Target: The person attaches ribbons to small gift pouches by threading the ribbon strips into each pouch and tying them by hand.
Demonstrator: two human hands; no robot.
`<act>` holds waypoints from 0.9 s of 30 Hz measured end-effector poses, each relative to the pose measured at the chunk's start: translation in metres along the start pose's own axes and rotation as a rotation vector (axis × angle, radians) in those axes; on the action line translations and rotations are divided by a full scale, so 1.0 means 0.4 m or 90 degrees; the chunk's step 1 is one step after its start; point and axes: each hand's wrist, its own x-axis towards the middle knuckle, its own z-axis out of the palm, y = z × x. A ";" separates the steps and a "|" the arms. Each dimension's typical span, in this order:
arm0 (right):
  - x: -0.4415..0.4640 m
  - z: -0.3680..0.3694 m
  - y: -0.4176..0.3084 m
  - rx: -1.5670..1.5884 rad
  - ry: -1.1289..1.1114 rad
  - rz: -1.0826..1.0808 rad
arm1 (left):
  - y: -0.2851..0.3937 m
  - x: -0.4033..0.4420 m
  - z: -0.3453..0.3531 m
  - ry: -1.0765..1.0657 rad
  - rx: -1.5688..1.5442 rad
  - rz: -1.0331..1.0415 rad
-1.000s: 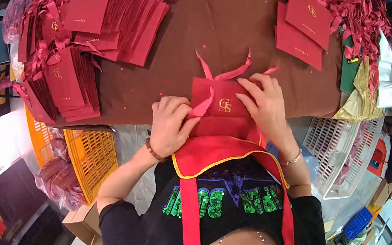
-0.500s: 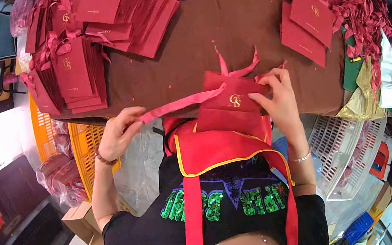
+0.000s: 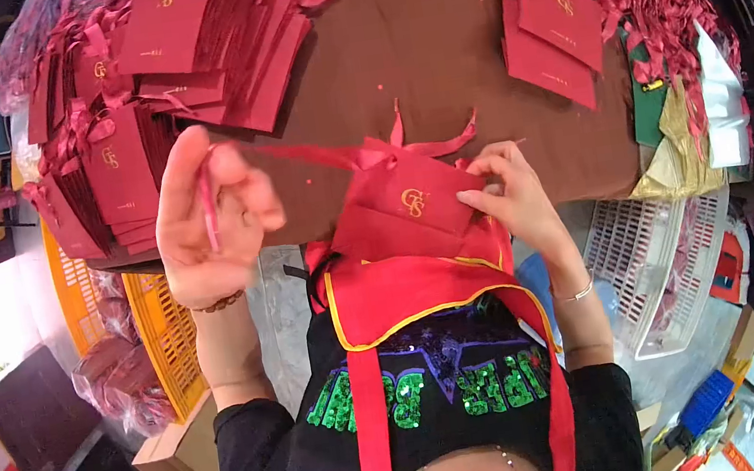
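A dark red paper bag (image 3: pixel 432 184) with a gold monogram lies at the table's near edge, partly over the red apron (image 3: pixel 405 299). My right hand (image 3: pixel 511 193) pinches its right side between thumb and fingers. A pink ribbon (image 3: pixel 312 153) stretches left from the bag's top to my left hand (image 3: pixel 216 220), which is raised with its palm turned up. The ribbon passes round the fingers and hangs across the palm. Those fingers are curled and partly blurred by motion. Two shorter ribbon ends stick out beyond the bag's top.
Stacks of similar red bags (image 3: pixel 123 175) stand at the table's left. Two more bags (image 3: pixel 558 12) lie on the right beside a heap of ribbons (image 3: pixel 662 3). Brown cloth (image 3: pixel 406 29) covers the table. An orange crate (image 3: pixel 164 333) and a white basket (image 3: pixel 654 283) flank my body.
My left hand has turned palm up and risen, with the ribbon now wound round its fingers. My right hand keeps its pinch on the bag. The whole view has shifted slightly.
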 end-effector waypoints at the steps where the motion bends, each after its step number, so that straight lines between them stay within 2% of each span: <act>1: -0.002 0.004 -0.005 0.010 -0.006 -0.020 | -0.009 0.014 0.014 0.027 0.158 0.014; 2: -0.002 0.004 -0.007 0.014 -0.007 -0.014 | -0.011 0.022 0.020 0.053 0.317 0.027; 3: -0.001 0.004 -0.008 0.025 -0.017 -0.010 | -0.008 0.030 0.014 0.056 0.318 0.021; 5: -0.001 0.000 -0.005 0.040 -0.032 0.001 | -0.002 0.047 0.010 0.089 0.503 -0.122; 6: 0.000 -0.001 -0.001 0.039 -0.046 -0.009 | -0.043 0.056 0.043 0.197 0.711 -0.082; 7: 0.002 -0.002 0.000 0.038 -0.058 -0.020 | -0.081 0.065 0.030 0.088 0.933 0.122; 9: 0.005 -0.002 -0.006 0.074 -0.078 0.030 | -0.101 0.075 0.063 -0.049 1.332 0.228; 11: 0.005 -0.002 -0.019 0.107 -0.099 0.079 | -0.157 0.051 0.026 -0.190 1.157 0.090; 12: 0.006 -0.002 -0.027 0.139 -0.104 0.106 | -0.188 0.027 0.020 -0.237 1.168 -0.029; 15: 0.013 0.003 -0.019 0.166 -0.112 0.132 | -0.267 -0.006 0.020 -0.189 1.030 -0.066; 21: 0.015 0.005 -0.008 0.147 -0.116 0.099 | -0.288 0.007 0.034 -0.230 1.220 -0.034; 27: 0.012 0.007 -0.001 0.082 -0.105 0.032 | -0.303 0.011 0.034 -0.207 1.211 0.005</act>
